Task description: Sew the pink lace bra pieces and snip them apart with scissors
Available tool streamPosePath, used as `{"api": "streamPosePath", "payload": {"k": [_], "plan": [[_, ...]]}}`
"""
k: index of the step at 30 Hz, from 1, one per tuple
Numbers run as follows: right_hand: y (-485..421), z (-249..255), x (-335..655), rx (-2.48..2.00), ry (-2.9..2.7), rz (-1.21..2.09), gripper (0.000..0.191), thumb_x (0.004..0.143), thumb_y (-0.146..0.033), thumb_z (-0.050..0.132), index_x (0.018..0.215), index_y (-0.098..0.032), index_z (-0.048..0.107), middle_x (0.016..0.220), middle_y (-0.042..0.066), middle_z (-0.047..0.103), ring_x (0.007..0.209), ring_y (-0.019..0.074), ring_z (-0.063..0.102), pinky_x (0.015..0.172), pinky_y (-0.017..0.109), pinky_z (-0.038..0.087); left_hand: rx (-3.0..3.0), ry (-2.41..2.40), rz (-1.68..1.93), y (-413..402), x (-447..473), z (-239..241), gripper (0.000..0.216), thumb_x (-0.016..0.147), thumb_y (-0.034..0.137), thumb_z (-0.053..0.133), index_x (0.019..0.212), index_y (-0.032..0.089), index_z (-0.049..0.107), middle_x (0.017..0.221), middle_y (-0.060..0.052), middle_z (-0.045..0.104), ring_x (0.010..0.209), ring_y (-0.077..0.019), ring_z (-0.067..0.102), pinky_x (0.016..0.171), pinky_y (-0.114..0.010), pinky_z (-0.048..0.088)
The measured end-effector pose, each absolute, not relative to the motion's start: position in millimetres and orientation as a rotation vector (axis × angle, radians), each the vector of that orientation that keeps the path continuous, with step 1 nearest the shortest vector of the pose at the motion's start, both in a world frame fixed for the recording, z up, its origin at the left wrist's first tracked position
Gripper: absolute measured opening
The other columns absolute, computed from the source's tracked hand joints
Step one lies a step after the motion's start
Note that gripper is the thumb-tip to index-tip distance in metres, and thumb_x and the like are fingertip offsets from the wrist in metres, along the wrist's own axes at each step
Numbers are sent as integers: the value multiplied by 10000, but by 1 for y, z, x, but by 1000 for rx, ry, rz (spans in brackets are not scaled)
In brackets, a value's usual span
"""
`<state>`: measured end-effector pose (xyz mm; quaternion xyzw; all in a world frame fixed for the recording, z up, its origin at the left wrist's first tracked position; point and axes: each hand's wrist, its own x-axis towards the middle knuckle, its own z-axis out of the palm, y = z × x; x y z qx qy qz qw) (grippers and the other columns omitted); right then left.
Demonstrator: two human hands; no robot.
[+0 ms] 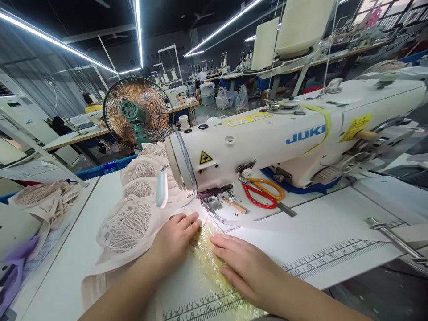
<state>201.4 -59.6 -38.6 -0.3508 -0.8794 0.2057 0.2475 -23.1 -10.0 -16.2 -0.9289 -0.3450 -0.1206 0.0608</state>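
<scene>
A strip of crinkled, shiny yellowish clear plastic film (209, 263) runs from near the presser foot (212, 204) down toward the table's front edge. My left hand (177, 238) is closed at the film's left edge, fingers curled with their tips against it just before the foot. On the film's right side lies my right hand (245, 265), fingers stretched out and pressing it flat. Left of my left hand, beige lace bras (129, 225) are heaped on the table, partly under my forearm. The white JUKI sewing machine (261, 147) stands over the work; the needle cannot be made out.
Scissors with red and orange handles (259, 200) lie on the machine bed beside a small wooden stick (236, 206). A ruler scale (321, 258) marks the table's front. A fan (137, 111) stands behind the bras. Large thread cones (264, 44) stand behind the machine.
</scene>
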Motion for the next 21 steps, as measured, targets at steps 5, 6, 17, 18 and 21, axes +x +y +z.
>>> {"api": "streamPosePath", "payload": {"k": [5, 6, 17, 18, 21], "plan": [[-59, -36, 201, -968, -2401, 590, 341, 836, -170, 453, 1122, -82, 617, 1271, 142, 569, 1202, 245, 490, 1037, 403, 394, -2791, -1004, -366, 2, -28, -19, 387, 854, 78, 350, 1158, 113, 585, 1228, -133, 599, 999, -263, 573, 789, -432, 541], [-59, -36, 201, -969, -2399, 595, 341, 836, -170, 451, 1121, -80, 617, 1273, 142, 568, 1202, 246, 491, 1035, 405, 396, -2785, -1006, -364, 4, -29, -19, 390, 851, 74, 348, 1157, 111, 587, 1230, -136, 597, 1001, -263, 574, 790, -431, 541], [-60, -31, 203, -891, -2292, 456, 250, 840, -147, 439, 1002, -133, 628, 1158, 137, 631, 1089, 220, 562, 949, 370, 460, -2705, -1178, -108, 22, -31, -19, 411, 852, 84, 390, 1229, 106, 552, 1312, -106, 539, 1084, -266, 536, 891, -406, 496], [-63, -31, 199, -863, -2264, 414, 249, 843, -145, 433, 1007, -135, 620, 1136, 133, 639, 1071, 214, 567, 940, 365, 462, -2690, -1197, -83, 23, -31, -19, 416, 851, 81, 391, 1236, 114, 547, 1317, -101, 535, 1092, -264, 532, 898, -401, 490], [-77, -46, 163, -700, -2203, 307, 207, 849, -214, 461, 980, -156, 610, 996, 84, 680, 918, 191, 609, 844, 322, 496, -2632, -1241, -18, 24, -28, -17, 434, 834, 66, 410, 1241, 138, 545, 1321, -100, 530, 1112, -266, 524, 906, -401, 479]]}}
